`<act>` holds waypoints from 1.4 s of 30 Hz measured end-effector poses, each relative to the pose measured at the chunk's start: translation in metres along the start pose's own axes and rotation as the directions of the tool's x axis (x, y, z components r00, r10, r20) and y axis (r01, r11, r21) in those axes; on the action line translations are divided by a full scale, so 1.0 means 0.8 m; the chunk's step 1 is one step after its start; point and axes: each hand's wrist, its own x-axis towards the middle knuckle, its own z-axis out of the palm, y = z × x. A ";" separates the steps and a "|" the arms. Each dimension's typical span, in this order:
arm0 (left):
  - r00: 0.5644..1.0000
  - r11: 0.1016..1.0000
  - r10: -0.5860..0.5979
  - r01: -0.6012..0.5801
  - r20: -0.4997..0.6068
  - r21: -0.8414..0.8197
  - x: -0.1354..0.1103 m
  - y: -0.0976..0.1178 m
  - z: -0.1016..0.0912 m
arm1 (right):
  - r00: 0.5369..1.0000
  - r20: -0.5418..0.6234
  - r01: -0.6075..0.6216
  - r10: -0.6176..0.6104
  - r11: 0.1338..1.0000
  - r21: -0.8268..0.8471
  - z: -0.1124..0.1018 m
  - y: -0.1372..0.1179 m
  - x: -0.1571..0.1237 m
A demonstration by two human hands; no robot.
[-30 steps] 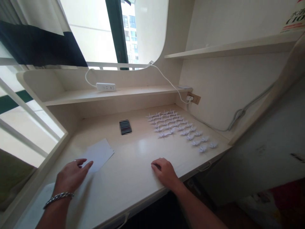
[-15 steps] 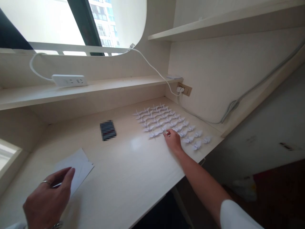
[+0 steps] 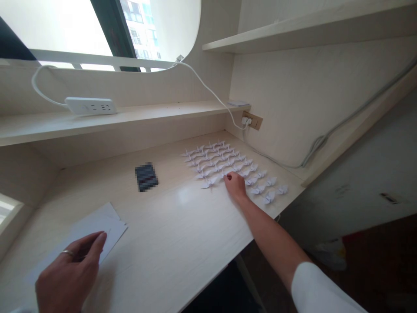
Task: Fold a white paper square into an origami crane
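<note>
Folded white paper cranes (image 3: 224, 156) stand in close rows on the right half of the desk. At the near edge of these rows is my right hand (image 3: 235, 183), its thumb and fingers pinched on a paper crane that is mostly hidden by the hand. More cranes sit on both sides of it. My left hand (image 3: 71, 265), with a ring on one finger, hovers over flat white paper sheets (image 3: 112, 230) at the front left. Its fingertips are pressed together, and whether anything is between them cannot be made out.
A dark blurred-out object (image 3: 146, 177) lies mid-desk. A white power strip (image 3: 90, 105) rests on the low shelf (image 3: 146, 113). Its white cable (image 3: 208, 89) runs to the wall socket (image 3: 252, 121). A grey cable (image 3: 314, 148) follows the right wall. The desk's front edge drops off at lower right.
My right hand has shifted very slightly among the cranes, its fingers more curled. My left hand has moved a little right and down over the sheets. The view has tilted slightly.
</note>
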 end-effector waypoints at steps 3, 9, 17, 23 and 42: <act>0.990 0.994 -0.106 0.107 0.093 -0.009 -0.001 0.006 -0.006 | 1.000 0.000 -0.002 0.002 1.000 -0.006 0.000 0.000 0.000; 0.989 0.994 -0.103 0.104 0.102 -0.011 -0.002 0.011 -0.009 | 1.000 0.003 -0.017 0.017 1.000 0.002 0.000 0.000 -0.001; 0.987 0.995 -0.099 0.102 0.129 -0.015 -0.007 0.016 -0.013 | 0.998 -0.001 0.066 -0.066 0.997 0.032 -0.010 -0.017 -0.027; 0.979 0.993 -0.121 0.120 0.163 0.014 -0.011 0.023 -0.017 | 0.957 0.170 0.245 -0.236 0.969 -0.039 -0.008 -0.034 -0.049; 0.975 0.992 -0.113 0.100 0.192 0.080 -0.013 0.030 -0.021 | 0.973 0.130 0.188 -0.192 0.981 0.041 -0.006 -0.031 -0.044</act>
